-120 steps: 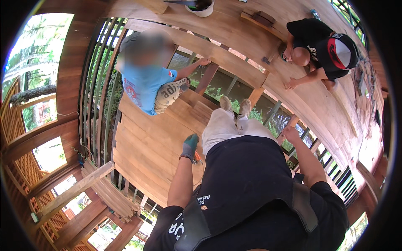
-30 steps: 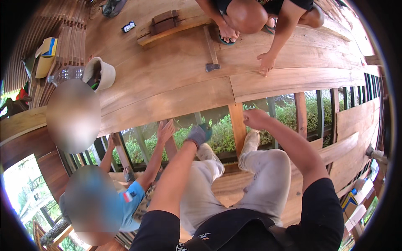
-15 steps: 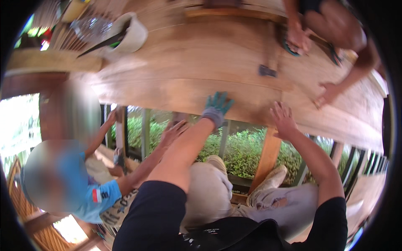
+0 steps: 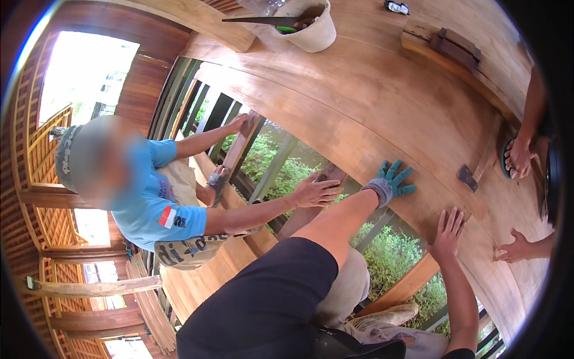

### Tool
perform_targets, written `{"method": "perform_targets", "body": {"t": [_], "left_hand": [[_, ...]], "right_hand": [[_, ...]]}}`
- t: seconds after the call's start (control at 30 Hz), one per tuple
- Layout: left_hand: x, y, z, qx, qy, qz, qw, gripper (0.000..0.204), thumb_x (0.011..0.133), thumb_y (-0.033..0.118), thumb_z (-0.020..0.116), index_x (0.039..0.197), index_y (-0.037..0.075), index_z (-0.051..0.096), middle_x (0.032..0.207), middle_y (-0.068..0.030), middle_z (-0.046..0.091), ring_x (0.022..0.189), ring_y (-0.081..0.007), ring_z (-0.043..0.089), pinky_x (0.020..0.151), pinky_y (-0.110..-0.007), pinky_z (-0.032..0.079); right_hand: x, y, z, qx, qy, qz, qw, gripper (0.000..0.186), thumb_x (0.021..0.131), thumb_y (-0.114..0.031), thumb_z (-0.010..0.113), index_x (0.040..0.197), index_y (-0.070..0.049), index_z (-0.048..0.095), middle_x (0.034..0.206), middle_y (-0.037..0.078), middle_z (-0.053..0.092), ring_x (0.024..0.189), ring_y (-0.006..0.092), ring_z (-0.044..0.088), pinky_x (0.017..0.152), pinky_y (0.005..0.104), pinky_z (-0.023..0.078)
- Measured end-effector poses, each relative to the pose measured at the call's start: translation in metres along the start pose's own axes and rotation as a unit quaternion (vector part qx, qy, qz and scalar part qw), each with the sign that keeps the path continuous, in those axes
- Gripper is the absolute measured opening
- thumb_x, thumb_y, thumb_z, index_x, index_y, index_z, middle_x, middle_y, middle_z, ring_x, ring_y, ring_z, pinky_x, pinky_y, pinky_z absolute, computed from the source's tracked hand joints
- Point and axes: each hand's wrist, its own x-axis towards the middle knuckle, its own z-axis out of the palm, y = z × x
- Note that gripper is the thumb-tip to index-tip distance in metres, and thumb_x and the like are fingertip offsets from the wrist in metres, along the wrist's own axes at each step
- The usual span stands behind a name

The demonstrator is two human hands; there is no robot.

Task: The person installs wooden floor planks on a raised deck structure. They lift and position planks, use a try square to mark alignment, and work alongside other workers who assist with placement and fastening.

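My left hand (image 4: 391,181), in a teal and grey glove, lies flat with fingers spread on the near edge of a wide wooden board (image 4: 335,102). To its right my bare right hand (image 4: 446,234) rests palm down on the same board, fingers stretched out. Neither hand holds anything. Beyond them on the board lies a hatchet-like tool (image 4: 467,178) with a dark metal head and a wooden handle. A co-worker's hand (image 4: 317,190) is held out close to my left forearm, beside an upright post (image 4: 305,218).
At left a co-worker in a blue shirt (image 4: 131,209) reaches along the board's edge. Another person's hands (image 4: 517,246) are at the right. A white bucket (image 4: 320,36) with a dark blade (image 4: 257,21) stands far back, near a thick timber (image 4: 442,69). Slats and greenery show below.
My view has swung left, so the board and tools appear turned and shifted, and more of the blue-shirted co-worker shows. Both my hands stay flat on the board.
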Motion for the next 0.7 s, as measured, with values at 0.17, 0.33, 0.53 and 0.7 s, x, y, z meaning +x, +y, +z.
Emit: {"method": "perform_targets", "body": {"t": [0.17,0.33,0.53,0.7], "left_hand": [[0.001,0.004,-0.005,0.025,-0.012,0.000,1.000,0.092,0.085,0.029,0.068,0.156,0.042,0.011,0.165,-0.0117,-0.008,0.150,-0.0463,0.000,0.115,-0.068,0.009],[0.002,0.010,-0.005,-0.014,-0.002,-0.119,0.993,0.078,0.094,0.027,0.055,0.157,0.040,0.011,0.165,-0.0118,-0.007,0.148,-0.0494,0.003,0.112,-0.073,0.011],[-0.006,0.003,0.010,-0.019,-0.005,-0.128,0.992,0.074,0.097,0.026,0.052,0.157,0.040,0.011,0.165,-0.0119,-0.009,0.148,-0.0501,0.002,0.109,-0.076,0.015],[-0.007,0.005,-0.002,-0.028,-0.024,-0.118,0.992,0.074,0.096,0.027,0.052,0.157,0.039,0.011,0.165,-0.0115,-0.009,0.148,-0.0494,0.002,0.109,-0.076,0.014]], "right_hand": [[-0.001,0.006,-0.004,0.008,0.006,-0.003,1.000,0.128,0.060,-0.046,0.087,0.155,-0.004,0.012,0.160,0.028,0.001,0.147,0.0508,0.004,0.118,0.0612,0.012],[-0.002,0.009,-0.004,-0.003,-0.001,0.004,1.000,0.130,0.060,-0.048,0.087,0.156,-0.005,0.011,0.160,0.028,0.001,0.147,0.0502,0.004,0.119,0.0608,0.012],[-0.004,-0.003,-0.003,0.002,-0.007,-0.001,1.000,0.129,0.062,-0.048,0.086,0.156,-0.005,0.010,0.161,0.027,0.000,0.147,0.0497,0.002,0.118,0.0611,0.011],[-0.011,-0.003,-0.004,0.029,-0.005,0.007,1.000,0.124,0.063,-0.044,0.086,0.156,-0.006,0.012,0.160,0.028,0.001,0.147,0.0508,0.001,0.117,0.0635,0.010]]}}
